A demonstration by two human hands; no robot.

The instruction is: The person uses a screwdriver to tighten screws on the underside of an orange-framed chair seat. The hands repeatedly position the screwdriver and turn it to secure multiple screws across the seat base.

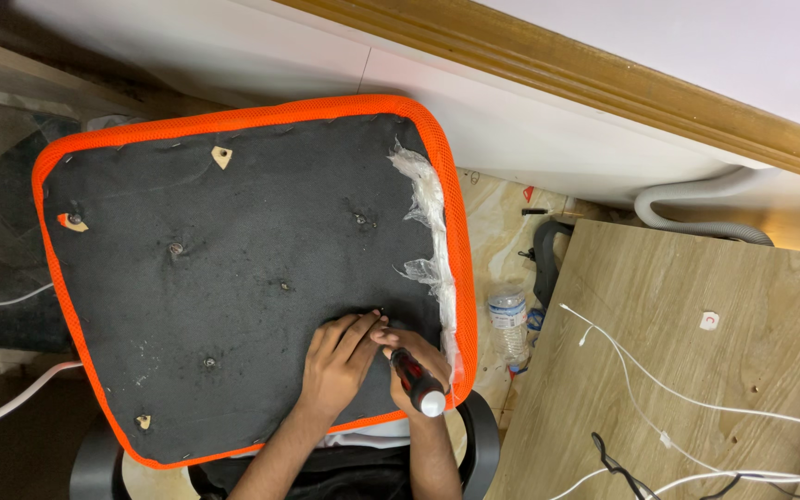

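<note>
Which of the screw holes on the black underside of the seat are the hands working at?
The hole at the near right, by the plastic-wrapped edge: the left hand and right hand, holding a screwdriver, meet there. The other holes lie untouched.

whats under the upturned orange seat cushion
Below the seat cushion a black armrest and dark chair parts show at its lower edge. The rest beneath is covered. Both hands rest on top, the right gripping a screwdriver.

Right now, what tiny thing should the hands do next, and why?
Probably turn the screwdriver a little. The right hand grips its red-and-black handle, with the tip hidden near the seat's black underside, and the left hand presses flat beside it. Whether a screw sits there cannot be told.
</note>
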